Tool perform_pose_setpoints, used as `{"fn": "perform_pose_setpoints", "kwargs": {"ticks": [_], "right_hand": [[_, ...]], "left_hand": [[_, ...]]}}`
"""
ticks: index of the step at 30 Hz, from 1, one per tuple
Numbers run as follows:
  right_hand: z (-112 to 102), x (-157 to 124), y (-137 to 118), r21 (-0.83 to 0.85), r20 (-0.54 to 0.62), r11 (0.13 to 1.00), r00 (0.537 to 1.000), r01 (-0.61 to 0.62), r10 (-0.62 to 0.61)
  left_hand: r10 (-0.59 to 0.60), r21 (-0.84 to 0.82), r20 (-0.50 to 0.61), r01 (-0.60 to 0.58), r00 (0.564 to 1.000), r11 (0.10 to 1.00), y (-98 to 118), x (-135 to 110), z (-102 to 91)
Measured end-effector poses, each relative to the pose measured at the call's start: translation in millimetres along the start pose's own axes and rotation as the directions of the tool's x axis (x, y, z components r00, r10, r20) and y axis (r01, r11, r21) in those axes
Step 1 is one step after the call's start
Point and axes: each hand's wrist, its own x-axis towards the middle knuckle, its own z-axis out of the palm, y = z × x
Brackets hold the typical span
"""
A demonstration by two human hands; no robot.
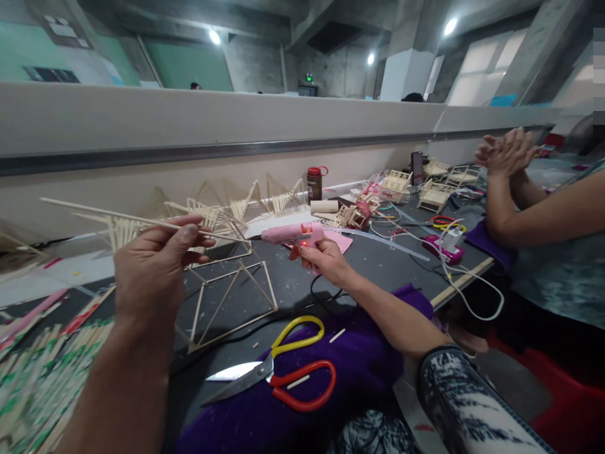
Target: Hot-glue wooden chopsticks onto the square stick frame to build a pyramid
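Observation:
Pinched in the fingers of my left hand [158,261] is a long thin wooden stick [106,212], held roughly level above the table. My right hand [326,257] grips a pink glue gun [293,233], whose small light glows red. The gun's nozzle is at the stick's right end; whether they touch I cannot tell. A clear glue stick [392,243] trails from the back of the gun. Below my hands a frame of thin sticks [235,326] rests on the table. Nearer to me, open scissors [269,369] with yellow and red handles lie on purple cloth [359,378].
Many sticks [47,378] lie at the lower left. Stick structures [288,198] line the partition beside a red-lidded bottle [316,184]. A pink power strip [443,249] with white cables sits at right, near another person's clasped hands [508,151]. Small wooden models [435,195] stand behind it.

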Motion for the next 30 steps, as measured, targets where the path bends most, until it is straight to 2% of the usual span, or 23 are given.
{"fn": "perform_pose_setpoints", "kwargs": {"ticks": [12,20,30], "right_hand": [[0.5,3.5,1.1,0.124,-0.003,0.992,0.999,-0.037,0.038],[2.6,4.7,5.5,0.172,-0.01,0.985,1.0,-0.009,0.011],[8.1,45.1,-13.2,0.258,0.117,0.966,0.992,0.016,-0.048]], "left_hand": [[0.006,-0.014,0.006,-0.006,1.0,1.0,-1.7,-0.4,-0.2],[0.004,-0.022,0.005,-0.004,1.0,1.0,-0.7,-0.2,0.6],[-0.004,0.052,-0.024,0.005,1.0,0.999,1.3,-0.6,0.7]]}}
